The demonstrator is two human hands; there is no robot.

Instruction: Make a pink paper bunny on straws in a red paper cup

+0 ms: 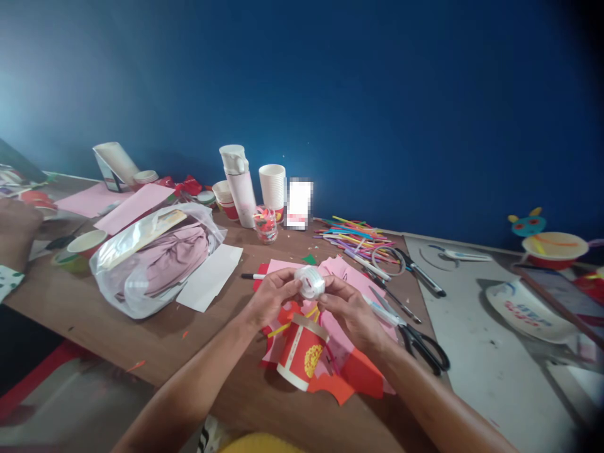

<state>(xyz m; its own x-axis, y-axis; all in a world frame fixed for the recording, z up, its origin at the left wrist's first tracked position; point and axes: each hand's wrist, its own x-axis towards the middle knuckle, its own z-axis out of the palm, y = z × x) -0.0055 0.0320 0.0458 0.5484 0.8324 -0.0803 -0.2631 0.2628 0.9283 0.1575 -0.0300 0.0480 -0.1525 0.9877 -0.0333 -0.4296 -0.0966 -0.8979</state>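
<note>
My left hand (pixel 272 290) and my right hand (pixel 350 310) meet over the table, both closed on a small white roll of tape (pixel 310 282) held between the fingertips. Just below them a red paper cup (pixel 302 353) with a yellow emblem lies tilted on pink and red paper sheets (pixel 346 371). A yellow strip sticks out from under the cup toward my left hand.
Black scissors (pixel 422 343), a knife and coloured straws (pixel 353 239) lie right of my hands. A clear bag of pink cloth (pixel 155 258) and white paper lie left. A flask (pixel 240 185), stacked cups (pixel 272 187) and a jar stand behind. Another person's hand (pixel 16 233) rests far left.
</note>
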